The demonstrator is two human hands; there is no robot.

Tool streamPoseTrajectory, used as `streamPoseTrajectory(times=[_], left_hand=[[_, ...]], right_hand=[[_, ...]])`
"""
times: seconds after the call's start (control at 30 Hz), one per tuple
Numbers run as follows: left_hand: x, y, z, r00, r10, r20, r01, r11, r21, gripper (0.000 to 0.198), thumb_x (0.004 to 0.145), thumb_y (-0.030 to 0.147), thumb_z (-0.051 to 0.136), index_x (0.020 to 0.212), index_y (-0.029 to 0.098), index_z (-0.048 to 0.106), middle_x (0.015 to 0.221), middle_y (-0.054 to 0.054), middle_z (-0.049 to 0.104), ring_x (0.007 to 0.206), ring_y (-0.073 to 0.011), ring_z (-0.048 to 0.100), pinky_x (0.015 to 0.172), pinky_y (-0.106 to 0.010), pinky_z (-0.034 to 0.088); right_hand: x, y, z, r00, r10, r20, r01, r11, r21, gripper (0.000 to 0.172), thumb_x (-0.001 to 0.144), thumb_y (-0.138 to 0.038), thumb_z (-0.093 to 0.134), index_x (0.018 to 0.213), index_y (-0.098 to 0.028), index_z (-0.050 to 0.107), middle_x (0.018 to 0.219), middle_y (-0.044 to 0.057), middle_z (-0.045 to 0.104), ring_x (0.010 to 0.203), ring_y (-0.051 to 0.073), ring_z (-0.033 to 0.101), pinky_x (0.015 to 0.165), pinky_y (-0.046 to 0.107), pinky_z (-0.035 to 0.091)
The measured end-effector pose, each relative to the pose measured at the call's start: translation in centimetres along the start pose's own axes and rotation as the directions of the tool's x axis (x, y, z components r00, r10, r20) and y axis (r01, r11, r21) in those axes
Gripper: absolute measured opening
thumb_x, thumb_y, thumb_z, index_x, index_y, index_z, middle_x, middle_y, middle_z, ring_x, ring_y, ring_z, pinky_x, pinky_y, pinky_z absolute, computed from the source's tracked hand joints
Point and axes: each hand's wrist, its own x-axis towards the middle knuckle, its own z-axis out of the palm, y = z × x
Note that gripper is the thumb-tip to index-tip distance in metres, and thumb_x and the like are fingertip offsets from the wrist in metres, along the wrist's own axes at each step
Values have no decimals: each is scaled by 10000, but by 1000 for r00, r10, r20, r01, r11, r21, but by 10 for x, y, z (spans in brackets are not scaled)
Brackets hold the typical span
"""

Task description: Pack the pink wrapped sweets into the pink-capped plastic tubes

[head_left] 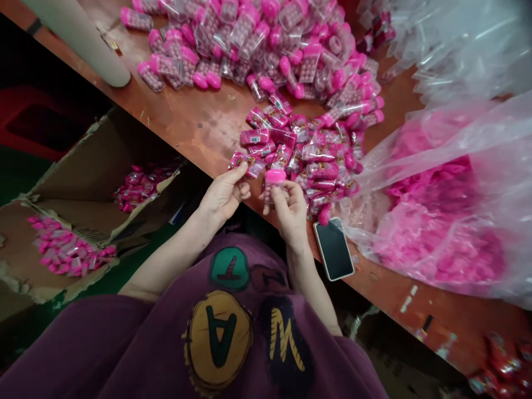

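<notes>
Reddish tabletop point(189, 119), bare stretch by edge point(164, 134) — pink-capped jar point(275, 177), in right fingers point(281, 201)

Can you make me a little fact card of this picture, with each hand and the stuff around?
Left hand: at the edge of a shiny pink plastic packet; grip unclear
Right hand: holding a clear plastic bottle with a pink cap
Far pile: clear pink-capped bottles of small pink balls
Near pile: shiny pink plastic packets
Phone: black-screened, pale-edged phone
Bag: big see-through plastic bag, pink things inside
Surface: reddish-brown table
</notes>
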Motion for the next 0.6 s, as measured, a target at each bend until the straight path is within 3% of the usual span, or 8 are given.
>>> streamPoseTrajectory(times=[0.13,0.37,0.6], left_hand=[[-11,-11,3,997,14,74,-19,998,63,336,875,337,804,710,165,567,573,53,543,442,-36,444,476,-208,360],[-19,-23,4,988,-21,151,-7,983,185,441,892,442,774,632,181,531,487,50,480,443,-66,443,542,-243,431],[-24,-23,5,980,-21,198,-43,948,314,414,888,399,787,631,152,577,502,20,514,468,-64,469,497,-216,354]], right_hand=[[-12,8,2,997,-6,-82,9,1000,30,394,895,-568,714,1047,-278,495,798,-37,712,516,85,576,488,235,479],[-27,12,-4,997,45,-66,-40,996,75,419,865,-572,741,1026,-263,509,774,-44,706,529,78,584,456,203,454],[-35,15,-8,998,57,-18,-55,996,77,393,886,-568,720,1036,-261,526,735,-49,658,514,76,537,405,193,339]])
